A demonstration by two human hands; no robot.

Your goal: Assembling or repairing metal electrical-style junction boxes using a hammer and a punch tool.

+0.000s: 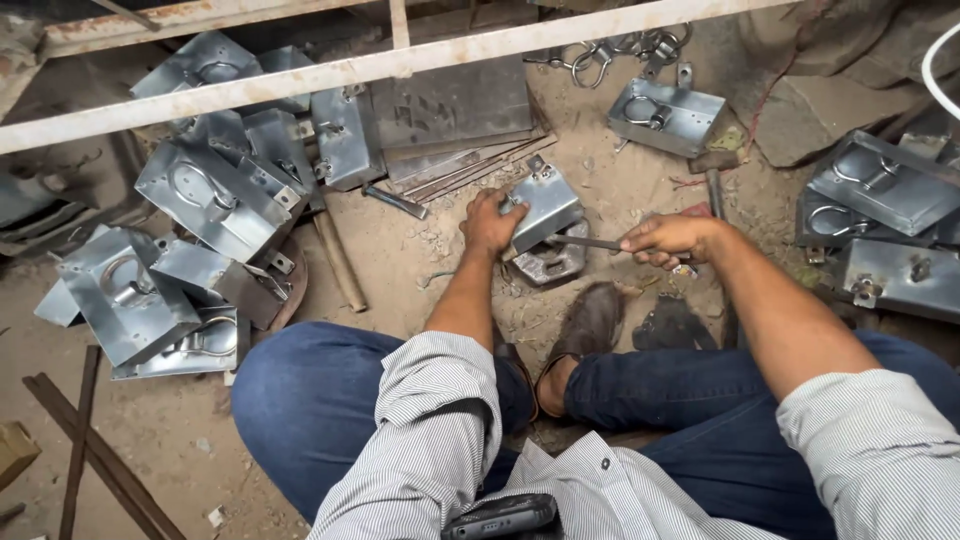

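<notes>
Box [545, 205] on block [550, 265], center; box piles left [200, 200] & right [885, 225], prob. hammer [338, 260] btwn.

Seated, knees spread, both forearms reaching forward and down. Left hand [490, 222] fingers curled, clamped around what it grips, knuckles up. Right hand [668, 240] closed in a fist-like pinch, wrist turned inward toward the left. Striped sleeves rolled to the elbows.

The sheet-metal box [545, 203] looked smooth and dull grey; the rod [585, 242] was dark metal, the iron block [550, 265] rough, the dirt floor [420, 250] gritty.
</notes>
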